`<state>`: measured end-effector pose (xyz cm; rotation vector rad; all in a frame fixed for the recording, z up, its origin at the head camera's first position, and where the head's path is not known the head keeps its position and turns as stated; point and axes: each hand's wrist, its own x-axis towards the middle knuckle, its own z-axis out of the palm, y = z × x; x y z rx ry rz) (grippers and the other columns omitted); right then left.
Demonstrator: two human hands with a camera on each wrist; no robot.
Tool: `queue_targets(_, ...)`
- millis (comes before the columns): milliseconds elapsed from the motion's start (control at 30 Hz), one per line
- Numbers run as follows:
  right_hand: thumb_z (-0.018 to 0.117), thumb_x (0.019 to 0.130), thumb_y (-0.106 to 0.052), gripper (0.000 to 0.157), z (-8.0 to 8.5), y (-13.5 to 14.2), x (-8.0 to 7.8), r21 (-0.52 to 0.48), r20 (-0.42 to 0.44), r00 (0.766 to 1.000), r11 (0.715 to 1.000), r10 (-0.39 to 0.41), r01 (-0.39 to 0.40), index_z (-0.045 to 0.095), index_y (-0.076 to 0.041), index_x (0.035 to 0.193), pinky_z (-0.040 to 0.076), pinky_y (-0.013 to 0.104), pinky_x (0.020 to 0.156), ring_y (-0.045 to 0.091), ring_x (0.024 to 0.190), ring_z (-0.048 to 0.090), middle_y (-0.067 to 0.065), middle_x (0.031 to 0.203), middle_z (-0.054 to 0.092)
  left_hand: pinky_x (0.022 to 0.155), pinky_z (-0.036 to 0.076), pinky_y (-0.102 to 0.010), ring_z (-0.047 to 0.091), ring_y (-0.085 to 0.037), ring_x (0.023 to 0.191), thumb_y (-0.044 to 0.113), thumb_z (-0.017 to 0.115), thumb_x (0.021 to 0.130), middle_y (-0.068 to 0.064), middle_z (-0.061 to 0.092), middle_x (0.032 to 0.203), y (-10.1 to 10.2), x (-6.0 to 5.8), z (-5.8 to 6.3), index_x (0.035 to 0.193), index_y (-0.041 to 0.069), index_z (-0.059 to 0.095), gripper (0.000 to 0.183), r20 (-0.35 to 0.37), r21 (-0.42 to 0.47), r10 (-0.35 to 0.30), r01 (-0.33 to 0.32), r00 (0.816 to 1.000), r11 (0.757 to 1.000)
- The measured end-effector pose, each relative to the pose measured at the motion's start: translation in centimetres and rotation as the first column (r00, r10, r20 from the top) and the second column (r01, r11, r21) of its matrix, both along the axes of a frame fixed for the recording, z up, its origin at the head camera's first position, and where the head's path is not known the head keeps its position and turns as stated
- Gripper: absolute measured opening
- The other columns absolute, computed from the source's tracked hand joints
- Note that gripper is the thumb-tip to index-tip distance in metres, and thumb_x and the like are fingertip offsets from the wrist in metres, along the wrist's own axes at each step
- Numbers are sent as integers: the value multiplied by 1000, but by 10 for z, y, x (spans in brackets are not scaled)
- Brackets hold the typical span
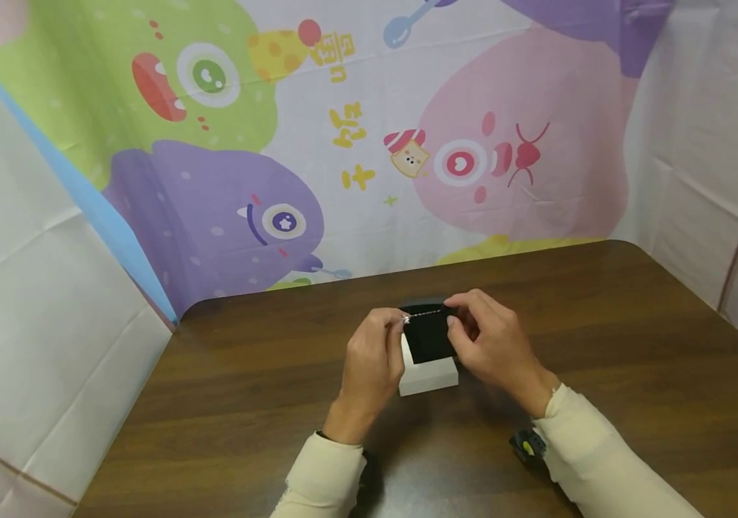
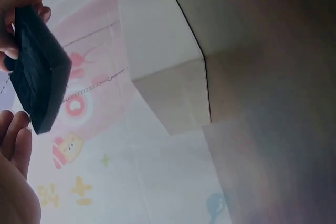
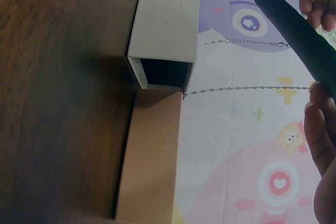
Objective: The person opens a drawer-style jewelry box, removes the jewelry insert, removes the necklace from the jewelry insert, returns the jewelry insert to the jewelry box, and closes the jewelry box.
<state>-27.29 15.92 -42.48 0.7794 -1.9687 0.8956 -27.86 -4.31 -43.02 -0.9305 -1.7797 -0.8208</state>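
A black jewelry pad (image 1: 430, 339) is held above a white box (image 1: 429, 381), with a thin silver chain necklace (image 1: 424, 314) across its upper part. My right hand (image 1: 495, 349) grips the pad's right edge between thumb and fingers. On the other side, my left hand (image 1: 372, 356) pinches the necklace near the pad's upper left corner. The left wrist view shows the pad (image 2: 44, 74) from its edge, and two strands of the necklace (image 2: 86, 90) hang from it toward the box (image 2: 157, 30). The right wrist view shows the dark opening of the box (image 3: 165, 17).
A tan panel (image 3: 152, 161) adjoins the white box in the right wrist view. Everything stands on a brown wooden table (image 1: 265, 374). Behind its far edge hangs a cloth (image 1: 369, 237) printed with cartoon monsters.
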Motion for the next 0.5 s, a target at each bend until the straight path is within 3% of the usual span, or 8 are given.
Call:
queue_targets(200, 65, 82, 1, 21, -1, -1, -1, -10, -16, 1000, 1000, 10, -10, 66, -1, 102, 46, 27, 52, 10, 61, 52, 0, 79, 57, 66, 54, -30, 65, -21, 77, 3, 47, 104, -11, 63, 94, -3, -3, 1, 102, -2, 55, 10, -19, 1, 24, -24, 1000, 1000)
queue_targets(500, 64, 84, 0, 20, -3, -3, 0, -6, -4, 1000, 1000, 18, -18, 67, -2, 103, 45, 25, 53, 9, 62, 51, -1, 80, 57, 64, 51, -34, 63, -24, 76, 5, 49, 103, -11, 64, 94, -5, -3, -1, 101, -2, 58, 11, -31, 3, 82, -82, 996, 997)
